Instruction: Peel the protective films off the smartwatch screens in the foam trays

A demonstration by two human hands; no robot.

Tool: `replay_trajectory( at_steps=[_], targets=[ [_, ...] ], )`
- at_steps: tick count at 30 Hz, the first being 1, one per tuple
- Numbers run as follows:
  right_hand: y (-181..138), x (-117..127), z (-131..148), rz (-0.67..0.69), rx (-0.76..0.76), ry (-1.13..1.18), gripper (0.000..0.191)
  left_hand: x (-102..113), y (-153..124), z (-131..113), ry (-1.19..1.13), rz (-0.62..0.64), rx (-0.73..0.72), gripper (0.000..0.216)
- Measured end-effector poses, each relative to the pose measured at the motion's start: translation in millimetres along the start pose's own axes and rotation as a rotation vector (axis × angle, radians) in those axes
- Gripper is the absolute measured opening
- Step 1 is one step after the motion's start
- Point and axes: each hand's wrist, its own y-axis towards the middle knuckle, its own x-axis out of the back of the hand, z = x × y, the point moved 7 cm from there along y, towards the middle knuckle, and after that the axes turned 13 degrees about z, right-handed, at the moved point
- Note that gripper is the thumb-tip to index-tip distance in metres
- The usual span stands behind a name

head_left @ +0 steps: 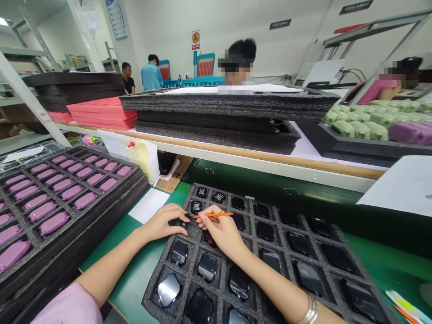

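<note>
A dark grey foam tray (219, 288) holds rows of glossy black, rounded-square parts, each in its own compartment. My left hand (165, 222) rests at the tray's left edge, thumb and fingers closed about a black rounded-square part (178, 222) that they mostly cover. My right hand (221, 229) pinches a thin, pointed orange stick (216, 215) like a pen. Its tip points left, close to my left fingertips; whether it touches the part I cannot tell. Nearby parts with white printed lines (196, 207) lie in the tray's far left corner. Under my right hand some compartments are hidden.
Stacked foam trays with purple cases (81, 201) stand at left. White paper (149, 204) lies on the green table (124, 270). Ahead, a shelf (270, 164) carries black foam stacks (216, 112) and green cases (357, 128). Pens (410, 308) lie at lower right. Several people are beyond.
</note>
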Motion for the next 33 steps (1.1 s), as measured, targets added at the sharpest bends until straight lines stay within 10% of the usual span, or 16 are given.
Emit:
replay_trajectory(
  at_steps=[19, 25, 33],
  targets=[
    [13.6, -10.9, -10.8, 0.028, 0.017, 0.060, 0.030, -0.4, 5.8, 8.1, -0.053, -0.051, 0.157, 0.092],
    [20.1, 37.2, -13.1, -0.212, 0.062, 0.085, 0.028, 1.0, 42.9, 3.6, 0.099, -0.008, 0.128, 0.034],
    [21.1, 66.4, -24.1, -0.301, 0.061, 0.072, 0.023, 0.7, 65.9, 9.4, 0.219, 0.017, 0.052, 0.030]
  ],
)
